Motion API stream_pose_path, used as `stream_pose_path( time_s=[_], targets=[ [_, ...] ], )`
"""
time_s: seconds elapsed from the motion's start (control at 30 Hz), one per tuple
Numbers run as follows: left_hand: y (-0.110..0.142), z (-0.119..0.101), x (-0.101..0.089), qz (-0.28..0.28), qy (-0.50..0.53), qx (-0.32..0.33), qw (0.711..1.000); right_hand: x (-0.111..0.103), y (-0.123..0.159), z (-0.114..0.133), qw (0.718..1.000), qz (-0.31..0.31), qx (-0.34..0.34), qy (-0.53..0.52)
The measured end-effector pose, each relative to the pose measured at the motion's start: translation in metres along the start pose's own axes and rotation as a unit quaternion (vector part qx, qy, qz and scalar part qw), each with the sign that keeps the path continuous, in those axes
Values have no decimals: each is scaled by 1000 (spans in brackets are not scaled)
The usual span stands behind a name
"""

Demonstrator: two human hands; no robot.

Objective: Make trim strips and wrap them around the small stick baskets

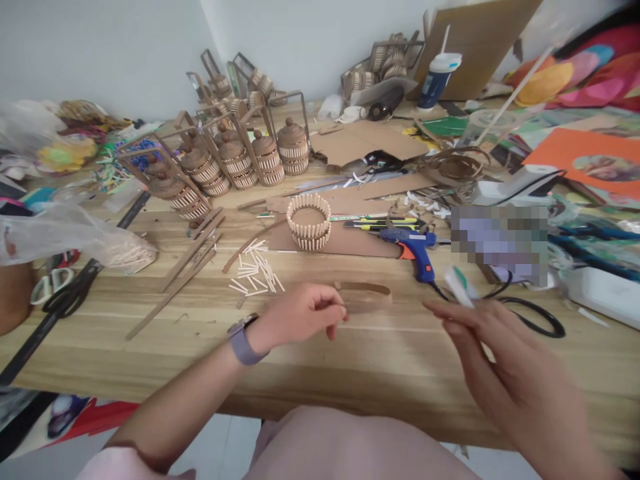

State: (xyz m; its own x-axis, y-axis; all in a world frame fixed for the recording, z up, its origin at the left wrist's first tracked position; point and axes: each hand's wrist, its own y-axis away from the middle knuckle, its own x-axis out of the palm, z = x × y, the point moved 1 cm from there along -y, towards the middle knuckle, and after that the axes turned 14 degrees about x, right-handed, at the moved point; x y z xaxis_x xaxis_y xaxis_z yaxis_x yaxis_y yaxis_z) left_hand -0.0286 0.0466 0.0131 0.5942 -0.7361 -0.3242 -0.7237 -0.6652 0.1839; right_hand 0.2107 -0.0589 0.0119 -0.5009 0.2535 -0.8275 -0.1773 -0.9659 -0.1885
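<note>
Stick-walled ring [310,235] stands upright near the middle of a wooden surface [190,363], seen in the head view with its hollow facing up, apparently so the rim can be reached all round; brown board [307,217] shows inside. Toward the front edge, the left hand [311,312] curls its fingers together beside a curved cardboard strip [365,287]; whether that grip pinches anything, one cannot tell. Farther right, the blurred right hand [503,360] appears to have its grip clamped on a white-and-green piece [461,287], its kind unclear. Loose sticks [257,270] lie left of the strip, probably for handy picking, while a blue glue gun [419,248] rests with its handle toward the front edge, likely for quick reach. By the left edge, a plastic bag [65,233] holds pale sticks [133,257]. Lidded baskets [233,160] and a lidded cup [436,87] stand toward the back edge, contents hidden.
</note>
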Motion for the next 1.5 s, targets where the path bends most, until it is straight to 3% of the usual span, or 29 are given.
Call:
stream_pose_path(
  time_s=[0.07,0.2,0.3,0.43,0.6,0.77,0.93,1.07,1.13,1.33,1.5],
  targets=[
    [2,-11,8,49,-62,58,995,4,-13,8,999,-7,-46,24],
    [8,-22,12,52,-164,138,975,17,-24,23,988,114,-102,9],
    [16,-18,2,33,-205,116,971,15,-26,16,983,166,-78,10],
    [23,5,-6,30,-286,80,954,6,-26,-13,984,159,-65,48],
    [15,28,10,55,-451,22,890,20,-14,-33,979,121,-83,141],
    [12,18,29,-15,-538,1,843,36,-2,-38,963,93,-83,240],
    [15,23,41,62,-517,31,853,25,-8,-31,981,14,-103,165],
    [17,30,43,62,-492,40,867,21,-12,-8,997,34,-67,22],
    [18,28,42,31,-460,49,886,25,-12,3,996,60,-52,-28],
    [16,12,40,-164,-251,130,945,40,-11,20,989,91,-94,-73],
    [8,2,45,-197,-178,176,948,39,-12,24,987,66,-139,-52]
  ],
)
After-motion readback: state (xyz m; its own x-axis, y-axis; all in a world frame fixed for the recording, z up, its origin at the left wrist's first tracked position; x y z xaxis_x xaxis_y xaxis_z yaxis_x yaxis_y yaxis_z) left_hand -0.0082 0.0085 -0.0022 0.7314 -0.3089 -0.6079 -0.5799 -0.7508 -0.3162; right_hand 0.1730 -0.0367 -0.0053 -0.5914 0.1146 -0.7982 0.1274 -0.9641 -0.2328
